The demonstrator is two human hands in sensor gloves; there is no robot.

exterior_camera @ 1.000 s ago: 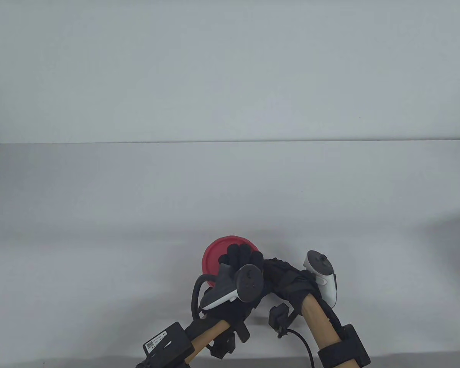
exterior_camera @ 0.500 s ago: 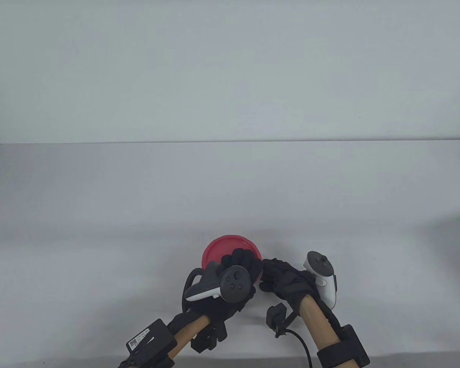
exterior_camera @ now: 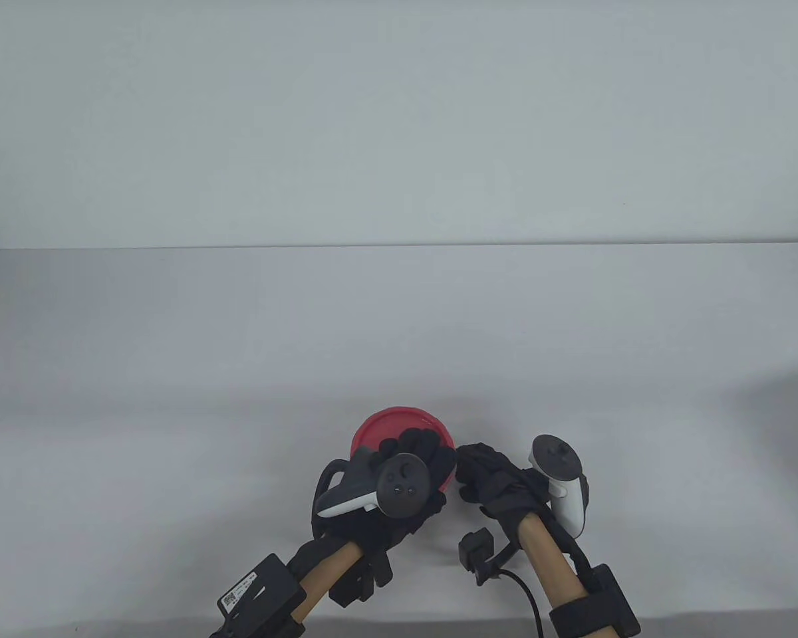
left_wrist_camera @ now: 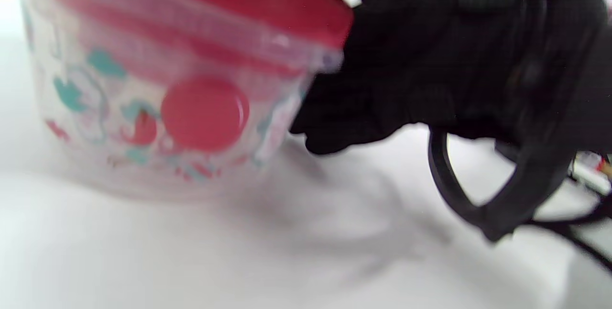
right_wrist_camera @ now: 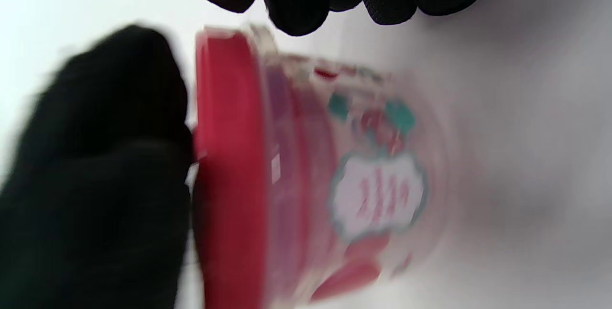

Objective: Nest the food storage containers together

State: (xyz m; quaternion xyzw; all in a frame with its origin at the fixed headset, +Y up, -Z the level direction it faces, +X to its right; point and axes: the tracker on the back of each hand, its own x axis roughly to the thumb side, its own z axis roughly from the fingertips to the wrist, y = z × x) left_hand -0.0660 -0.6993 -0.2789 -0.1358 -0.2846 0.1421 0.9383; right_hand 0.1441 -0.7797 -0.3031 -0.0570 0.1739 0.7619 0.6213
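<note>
Moved: since a second ago our left hand (exterior_camera: 399, 482) has slid back toward us across the red lid (exterior_camera: 386, 428), uncovering more of it; our right hand (exterior_camera: 489, 475) has barely shifted.
Container: a clear printed tub (left_wrist_camera: 158, 122) stands upright on the table (exterior_camera: 173, 365) near its front edge, lid on; through its wall we see a smaller red-lidded piece already inside.
Left fingers: draped over the near part of the lid, touching its top; whether they press or clamp we cannot tell.
Right fingers: curled loosely, held together just beside the tub's right flank; contact is not clear in the blur.
Key relation: the tub sits directly ahead of the left fingers and left of the right ones, its axis vertical; the left hand is nearer.
</note>
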